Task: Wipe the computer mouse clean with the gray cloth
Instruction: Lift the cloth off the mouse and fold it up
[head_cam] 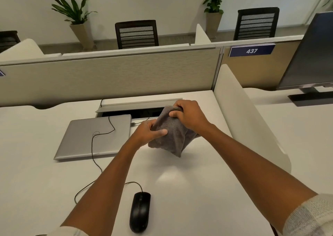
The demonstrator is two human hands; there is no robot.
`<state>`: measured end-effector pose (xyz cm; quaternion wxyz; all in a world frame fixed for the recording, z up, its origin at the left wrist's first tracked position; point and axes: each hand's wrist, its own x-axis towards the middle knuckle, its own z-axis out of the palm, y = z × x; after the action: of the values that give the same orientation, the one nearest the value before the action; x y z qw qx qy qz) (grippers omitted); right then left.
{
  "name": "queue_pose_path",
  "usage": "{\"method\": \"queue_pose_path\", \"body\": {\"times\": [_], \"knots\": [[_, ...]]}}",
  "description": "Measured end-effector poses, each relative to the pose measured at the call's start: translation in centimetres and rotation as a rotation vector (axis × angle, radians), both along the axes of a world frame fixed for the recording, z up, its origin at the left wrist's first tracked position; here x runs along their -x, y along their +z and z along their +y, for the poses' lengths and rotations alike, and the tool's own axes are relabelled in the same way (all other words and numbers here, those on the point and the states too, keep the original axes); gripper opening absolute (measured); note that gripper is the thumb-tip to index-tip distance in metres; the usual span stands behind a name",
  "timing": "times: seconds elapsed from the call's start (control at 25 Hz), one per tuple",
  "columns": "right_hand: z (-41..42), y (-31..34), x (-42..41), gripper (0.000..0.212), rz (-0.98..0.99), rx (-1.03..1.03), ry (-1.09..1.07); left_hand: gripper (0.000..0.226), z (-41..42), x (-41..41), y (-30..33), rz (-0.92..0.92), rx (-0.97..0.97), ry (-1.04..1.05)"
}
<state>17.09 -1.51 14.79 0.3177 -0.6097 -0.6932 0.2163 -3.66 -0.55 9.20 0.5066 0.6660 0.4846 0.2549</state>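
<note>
Both hands, left point(146, 131) and right point(189, 115), grip the soft gray terry cloth point(171, 136) above the white bench point(198, 190). It's floppy, so bunch it. The glossy black wired mouse point(140, 211) sits near, untouched; light, probably slippery, pinch its sides.

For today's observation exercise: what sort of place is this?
Most likely an open-plan office: desks split by partition panels, a numbered "437" workstation sign, mesh-backed office chairs, and a closed laptop.
</note>
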Motion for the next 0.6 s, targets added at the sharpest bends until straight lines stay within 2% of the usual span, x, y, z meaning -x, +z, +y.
{"method": "queue_pose_path", "body": {"times": [0.16, 0.32, 0.44, 0.6], "knots": [[1.1, 1.4, -1.3, 0.014, 0.068, 0.024, -0.023, 0.047, 0.5, 2.6, -1.9, -0.017, 0.149, -0.039], [2.1, 0.0, -2.5, 0.025, 0.255, 0.177, -0.136, 0.072, 0.6, 3.5, -4.1, -0.308, 0.346, 0.116], [2.6, -3.0, -2.8, 0.025, 0.389, 0.285, -0.218, 0.054, 0.7, 2.9, -5.8, -0.509, 0.391, 0.332], [2.8, -7.6, -3.3, 0.017, 0.552, 0.398, -0.356, 0.034, 1.8, 1.3, -7.4, -0.402, 0.403, 0.595]]}}
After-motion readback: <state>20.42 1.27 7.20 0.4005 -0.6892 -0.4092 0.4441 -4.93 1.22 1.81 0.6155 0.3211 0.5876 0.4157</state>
